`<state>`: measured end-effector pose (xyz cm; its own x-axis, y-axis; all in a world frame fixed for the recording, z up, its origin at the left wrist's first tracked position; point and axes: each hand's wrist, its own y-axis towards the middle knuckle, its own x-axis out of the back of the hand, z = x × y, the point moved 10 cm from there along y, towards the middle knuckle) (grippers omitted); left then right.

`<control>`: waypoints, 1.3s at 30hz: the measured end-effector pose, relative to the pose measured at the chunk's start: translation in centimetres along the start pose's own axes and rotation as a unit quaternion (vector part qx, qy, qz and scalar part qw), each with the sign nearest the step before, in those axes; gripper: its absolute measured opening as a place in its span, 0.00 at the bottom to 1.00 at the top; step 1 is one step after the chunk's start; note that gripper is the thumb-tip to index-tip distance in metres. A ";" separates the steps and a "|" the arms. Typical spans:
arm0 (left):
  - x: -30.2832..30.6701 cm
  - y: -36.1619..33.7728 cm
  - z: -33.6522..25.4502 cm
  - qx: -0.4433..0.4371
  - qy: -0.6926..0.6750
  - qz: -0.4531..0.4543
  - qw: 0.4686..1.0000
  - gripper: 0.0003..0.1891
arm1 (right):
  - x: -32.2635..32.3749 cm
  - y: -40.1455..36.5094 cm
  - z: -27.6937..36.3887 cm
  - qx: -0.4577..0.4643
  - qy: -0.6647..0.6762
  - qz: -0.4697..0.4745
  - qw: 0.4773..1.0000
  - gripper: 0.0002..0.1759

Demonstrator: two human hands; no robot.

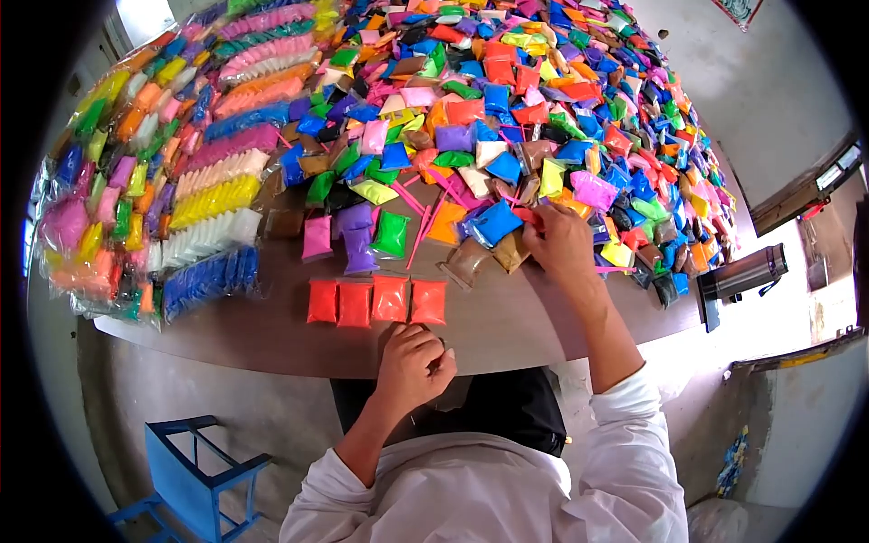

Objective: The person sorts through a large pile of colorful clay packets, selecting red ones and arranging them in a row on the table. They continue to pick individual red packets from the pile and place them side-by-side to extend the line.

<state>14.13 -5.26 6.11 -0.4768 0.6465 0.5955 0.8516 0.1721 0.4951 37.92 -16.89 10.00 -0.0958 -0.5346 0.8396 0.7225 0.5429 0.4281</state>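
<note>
My right hand (563, 242) reaches into the front of a big heap of small coloured packets. Its fingers are pinched on the edge of a red packet (523, 214), mostly hidden by the hand and the packets around it. Beside those fingers lie a blue packet (495, 223) and a brown packet (468, 262). My left hand (414, 366) rests at the table's front edge with its fingers curled in, and nothing shows in them. Just beyond it, several red packets (390, 299) lie side by side in a row.
Bagged rows of sorted packets (217, 199) cover the table's left side. Purple, pink and green packets (390, 235) and thin pink sticks (419, 237) lie before the heap. A steel tumbler (747, 271) stands at the right edge; a blue stool (195, 475) is on the floor at left.
</note>
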 end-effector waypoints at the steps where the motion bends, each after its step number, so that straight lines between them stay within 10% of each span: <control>1: 0.0 0.0 0.2 0.009 -0.014 0.002 1.000 0.12 | 0.9 -0.3 -0.2 -0.010 0.018 0.003 1.000 0.14; 5: 0.4 0.1 0.6 0.026 -0.064 -0.003 0.998 0.09 | 0.1 -3.8 -2.3 -0.211 0.428 0.088 0.875 0.16; 9: 0.2 -0.1 0.8 0.034 -0.091 0.036 0.995 0.09 | -1.1 -7.7 -1.1 -0.305 0.562 0.072 0.766 0.17; 26: -0.1 0.2 0.1 0.020 -0.019 0.012 1.000 0.11 | -6.3 1.9 -0.7 -0.197 0.368 0.020 0.909 0.22; 32: -0.1 0.2 0.1 0.019 -0.016 0.018 1.000 0.10 | -4.0 2.3 -0.6 -0.225 0.523 -0.014 0.822 0.15; 35: 0.1 0.3 0.2 0.024 -0.028 0.025 0.999 0.10 | -4.9 0.1 0.6 -0.273 0.662 0.076 0.694 0.12; 39: 0.1 -0.1 1.2 0.061 -0.089 0.047 0.993 0.08 | -4.3 -4.9 4.1 -0.226 0.652 0.100 0.717 0.13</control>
<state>14.29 -4.29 5.39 -0.3564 0.7831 0.5097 0.9160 0.1852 0.3560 31.99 -14.57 5.73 0.5492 -0.7859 -0.2840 0.8088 0.5854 -0.0560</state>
